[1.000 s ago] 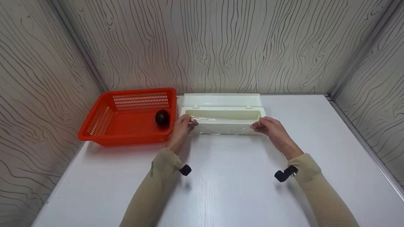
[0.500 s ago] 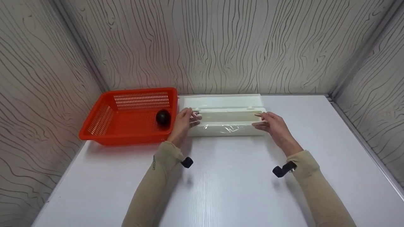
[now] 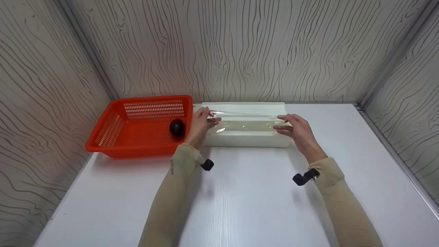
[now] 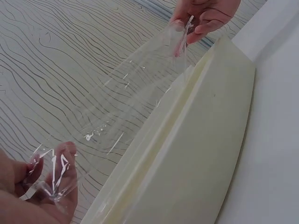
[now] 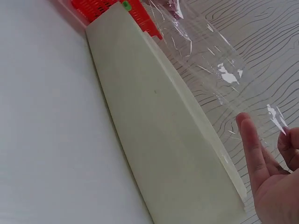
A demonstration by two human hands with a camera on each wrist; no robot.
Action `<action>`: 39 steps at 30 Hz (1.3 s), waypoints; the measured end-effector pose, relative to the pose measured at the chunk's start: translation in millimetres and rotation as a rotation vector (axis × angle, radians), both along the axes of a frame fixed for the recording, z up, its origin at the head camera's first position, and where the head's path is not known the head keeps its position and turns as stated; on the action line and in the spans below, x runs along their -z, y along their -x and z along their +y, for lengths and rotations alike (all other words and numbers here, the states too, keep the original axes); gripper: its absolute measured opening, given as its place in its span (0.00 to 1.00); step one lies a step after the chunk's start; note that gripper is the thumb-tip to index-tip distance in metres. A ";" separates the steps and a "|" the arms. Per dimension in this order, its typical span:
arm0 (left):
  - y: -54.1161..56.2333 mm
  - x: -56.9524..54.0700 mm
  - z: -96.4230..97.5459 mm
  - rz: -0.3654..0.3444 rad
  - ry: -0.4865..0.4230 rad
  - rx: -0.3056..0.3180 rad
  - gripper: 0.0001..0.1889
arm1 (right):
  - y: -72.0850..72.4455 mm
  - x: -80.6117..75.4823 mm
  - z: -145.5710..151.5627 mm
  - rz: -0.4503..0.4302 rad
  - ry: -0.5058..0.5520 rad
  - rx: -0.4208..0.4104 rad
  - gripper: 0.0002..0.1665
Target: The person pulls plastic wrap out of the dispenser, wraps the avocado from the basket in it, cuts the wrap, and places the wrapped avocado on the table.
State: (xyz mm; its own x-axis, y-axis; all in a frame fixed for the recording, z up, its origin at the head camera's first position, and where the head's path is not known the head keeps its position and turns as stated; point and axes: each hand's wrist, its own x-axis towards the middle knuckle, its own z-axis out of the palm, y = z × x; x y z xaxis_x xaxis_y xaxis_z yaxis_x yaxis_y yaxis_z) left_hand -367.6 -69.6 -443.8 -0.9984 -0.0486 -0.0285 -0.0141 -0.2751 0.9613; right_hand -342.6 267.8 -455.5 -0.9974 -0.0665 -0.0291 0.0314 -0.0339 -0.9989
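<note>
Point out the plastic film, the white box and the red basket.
Plastic film (image 4: 119, 105), left wrist view: middle of the stretched sheet.
White box (image 3: 247, 141), head view: front wall.
Red basket (image 3: 137, 152), head view: front wall.

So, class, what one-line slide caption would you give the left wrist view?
Clear film held between the left hand and right hand, above a long pale box.

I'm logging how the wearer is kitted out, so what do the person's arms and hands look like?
Both arms have long tan sleeves. The left sleeve carries dark lettering near its cuff, too small to read; the right sleeve shows none. A small black block sits at the left wrist, a black two-part piece at the right. The left hand and right hand are ungloved.
</note>
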 end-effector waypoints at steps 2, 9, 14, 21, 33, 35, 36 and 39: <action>1.2 -2.6 1.0 0.010 -0.004 0.000 0.16 | 0.8 -3.3 0.2 0.010 -0.002 0.001 0.18; 1.5 -15.7 2.2 0.037 -0.005 0.007 0.17 | 2.4 -18.0 -0.4 0.029 0.022 0.034 0.18; 1.1 -25.9 1.1 0.049 0.020 0.014 0.17 | 4.0 -29.9 -1.9 0.043 0.009 0.052 0.18; 0.4 -39.5 -1.1 0.066 0.029 0.019 0.16 | 3.9 -43.3 -3.8 0.080 0.043 0.067 0.18; -12.5 -60.3 -7.4 0.113 0.069 0.045 0.15 | -0.1 -61.5 -3.6 0.167 0.103 0.056 0.19; -16.3 -62.1 -9.6 0.112 0.071 0.054 0.15 | -3.3 -62.9 -3.7 0.174 0.089 0.052 0.19; -18.6 -62.9 -10.6 0.111 0.073 0.059 0.15 | -5.3 -63.5 -3.6 0.174 0.083 0.051 0.19; -26.9 -64.6 -14.1 0.114 0.096 0.078 0.15 | -12.8 -65.0 -2.2 0.181 0.054 0.050 0.20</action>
